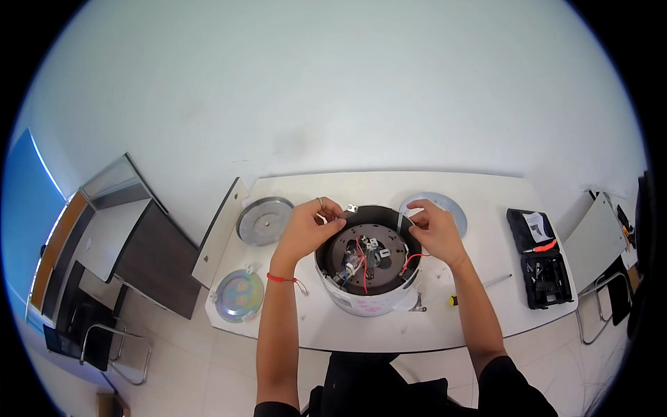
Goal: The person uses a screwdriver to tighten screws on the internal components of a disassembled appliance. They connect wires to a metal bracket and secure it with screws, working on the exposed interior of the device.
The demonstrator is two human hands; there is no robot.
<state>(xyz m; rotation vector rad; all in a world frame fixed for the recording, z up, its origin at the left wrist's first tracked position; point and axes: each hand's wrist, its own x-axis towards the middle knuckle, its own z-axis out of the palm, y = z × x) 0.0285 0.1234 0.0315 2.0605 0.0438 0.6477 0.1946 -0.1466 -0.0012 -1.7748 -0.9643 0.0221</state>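
In the head view, the white drum-shaped housing [361, 304] stands open side up, nearest the middle of the table's [495, 208] front edge. The left hand [316, 226] has thumb and fingertips drawn close at the rim, beside a small metal bracket [352, 208]; the right hand [434, 231] has thumb and forefinger apart at the opposite rim. Whether either pinches anything, I cannot tell. Working well here probably means even pressure from both sides, keeping the red wires [365, 267] slack and unpinched. Inside the housing, wires and small parts lie over a dark perforated disc [340, 249]. Along the right edge, an open black case [515, 221] holds small dark pieces.
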